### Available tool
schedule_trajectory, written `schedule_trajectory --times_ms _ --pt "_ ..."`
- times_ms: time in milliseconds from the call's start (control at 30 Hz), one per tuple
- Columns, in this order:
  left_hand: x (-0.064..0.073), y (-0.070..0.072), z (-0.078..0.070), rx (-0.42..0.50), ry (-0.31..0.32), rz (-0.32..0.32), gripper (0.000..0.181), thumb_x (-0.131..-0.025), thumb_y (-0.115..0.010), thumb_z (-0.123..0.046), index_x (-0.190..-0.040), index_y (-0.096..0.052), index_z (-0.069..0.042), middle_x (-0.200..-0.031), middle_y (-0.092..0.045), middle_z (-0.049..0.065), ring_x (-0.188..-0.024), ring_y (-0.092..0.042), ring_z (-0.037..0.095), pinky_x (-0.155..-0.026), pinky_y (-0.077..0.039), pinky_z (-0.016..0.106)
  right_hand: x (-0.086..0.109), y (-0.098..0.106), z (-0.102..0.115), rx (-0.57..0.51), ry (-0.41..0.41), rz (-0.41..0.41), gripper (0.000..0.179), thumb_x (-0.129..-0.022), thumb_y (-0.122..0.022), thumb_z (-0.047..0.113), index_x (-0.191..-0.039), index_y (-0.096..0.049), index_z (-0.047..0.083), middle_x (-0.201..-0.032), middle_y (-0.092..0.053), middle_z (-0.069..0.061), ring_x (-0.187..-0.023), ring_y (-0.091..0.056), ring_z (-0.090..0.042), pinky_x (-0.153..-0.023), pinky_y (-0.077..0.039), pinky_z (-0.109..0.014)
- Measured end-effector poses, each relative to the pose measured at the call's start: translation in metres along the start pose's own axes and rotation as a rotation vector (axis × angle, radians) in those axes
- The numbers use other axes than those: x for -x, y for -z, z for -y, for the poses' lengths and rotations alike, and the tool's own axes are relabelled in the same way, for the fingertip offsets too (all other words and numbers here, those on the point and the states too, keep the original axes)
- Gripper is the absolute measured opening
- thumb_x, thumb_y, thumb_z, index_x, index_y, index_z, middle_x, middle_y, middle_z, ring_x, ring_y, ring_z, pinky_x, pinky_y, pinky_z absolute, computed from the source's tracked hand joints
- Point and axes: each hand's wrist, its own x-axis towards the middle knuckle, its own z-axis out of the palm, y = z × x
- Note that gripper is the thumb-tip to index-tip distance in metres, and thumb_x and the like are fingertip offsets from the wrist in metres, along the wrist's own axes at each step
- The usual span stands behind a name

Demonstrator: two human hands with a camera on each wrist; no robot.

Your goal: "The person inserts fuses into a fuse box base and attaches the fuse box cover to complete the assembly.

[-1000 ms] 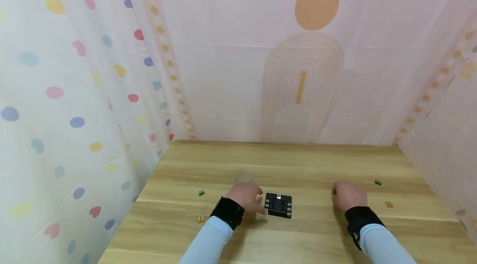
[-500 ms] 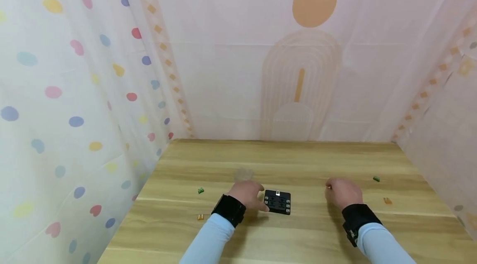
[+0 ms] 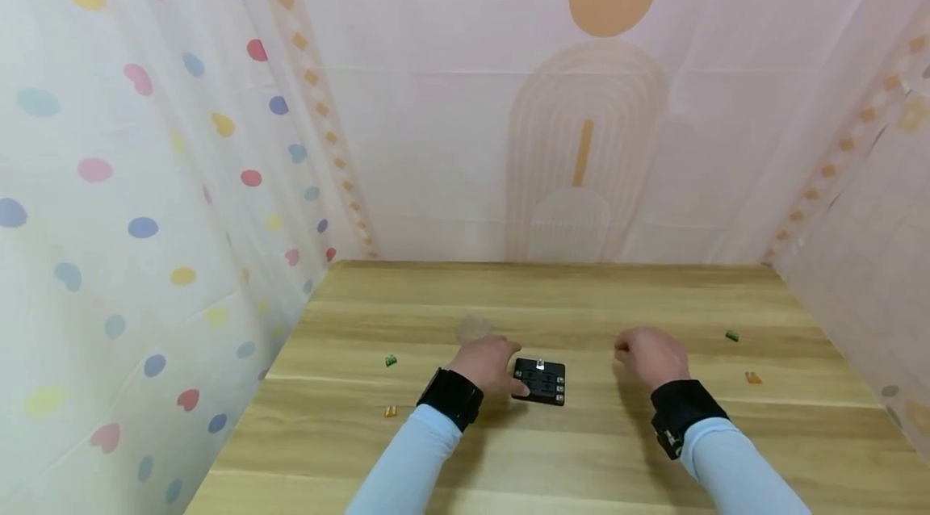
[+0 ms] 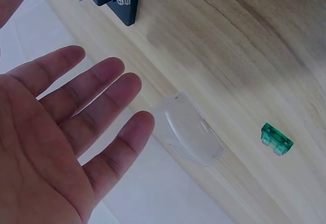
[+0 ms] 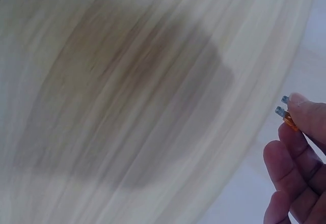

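A black fuse block [image 3: 545, 383] with metal screw terminals lies on the table, its corner also showing at the top of the left wrist view. My left hand [image 3: 485, 366] is at the block's left side, its thumb overlapping the near left corner in the head view; the other fingers are spread and hold nothing. To the right of the block, my right hand [image 3: 654, 357] pinches an orange blade fuse [image 5: 291, 123] between thumb and index finger, metal prongs pointing outward. Beyond the left hand sits a clear plastic cover [image 4: 191, 130].
Left of the block lie a green blade fuse [image 3: 391, 360] and an orange blade fuse [image 3: 391, 411]. Over on the right are another green fuse [image 3: 731, 335] and an orange one [image 3: 753, 377]. Patterned curtains [image 3: 450, 136] enclose the wooden table [image 3: 617, 466] at the back and sides.
My right hand has moved left toward the fuse block, carrying the orange fuse. The left hand stays beside the block, its thumb now over the corner. The head view has tilted slightly down.
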Motion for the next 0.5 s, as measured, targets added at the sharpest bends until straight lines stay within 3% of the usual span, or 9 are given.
schedule_trajectory --times_ms 500 --pt "-0.01 -0.008 -0.005 -0.11 -0.091 -0.008 0.075 -0.076 -0.081 -0.054 -0.135 -0.061 -0.013 -0.129 -0.064 0.005 -0.116 -0.06 0.022 -0.095 -0.049 0.035 -0.003 0.001 0.017 0.013 0.009 0.015 0.007 -0.086 -0.076 0.012 -0.092 -0.078 0.01 -0.093 -0.073 -0.007 -0.083 -0.067 -0.025 -0.069 -0.054 -0.042"
